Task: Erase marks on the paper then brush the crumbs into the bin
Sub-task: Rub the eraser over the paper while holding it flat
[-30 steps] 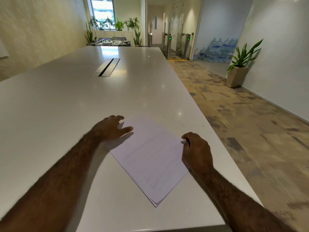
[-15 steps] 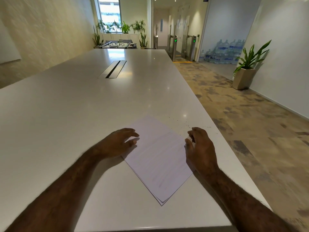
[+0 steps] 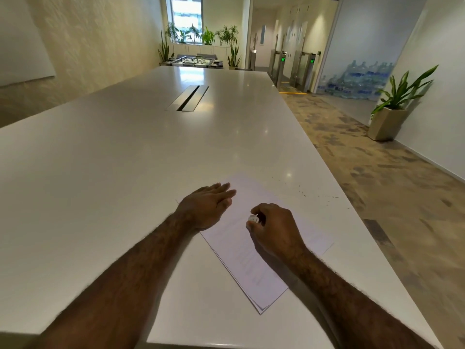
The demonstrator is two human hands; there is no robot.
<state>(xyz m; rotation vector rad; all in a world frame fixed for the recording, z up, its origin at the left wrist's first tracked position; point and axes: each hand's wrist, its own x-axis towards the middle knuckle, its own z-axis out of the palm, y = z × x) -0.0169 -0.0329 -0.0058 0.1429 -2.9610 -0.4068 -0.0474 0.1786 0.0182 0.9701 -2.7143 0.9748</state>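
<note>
eraser on the paper, left hand pinning the sheet

the paper (image 3: 241,250) lies flat on the white table (image 3: 125,172), near the table's right edge and close to the near end. it sits turned like a diamond: its long axis runs from the far-left corner by the left hand down to the near-right corner, which points toward the near edge. the stack looks pale, almost lilac-white, with faint lines of writing too light to read; a 2nd sheet edge peeks out under the near corner, slightly offset.

the left hand (image 3: 206,207) rests flat on the sheet's far-left part, fingers straight and together, pressing down.

the right hand (image 3: 274,229) is over the middle of the sheet, fingers curled, thumb and forefinger pinching a small white eraser (image 3: 252,218) against the paper.

dark crumbs (image 3: 314,195) are scattered on the bare table just beyond the sheet's far-right side.

farther off, a metal cable slot (image 3: 187,98) is set in the table's middle, and a potted plant (image 3: 392,107) stands on the floor at right.
</note>
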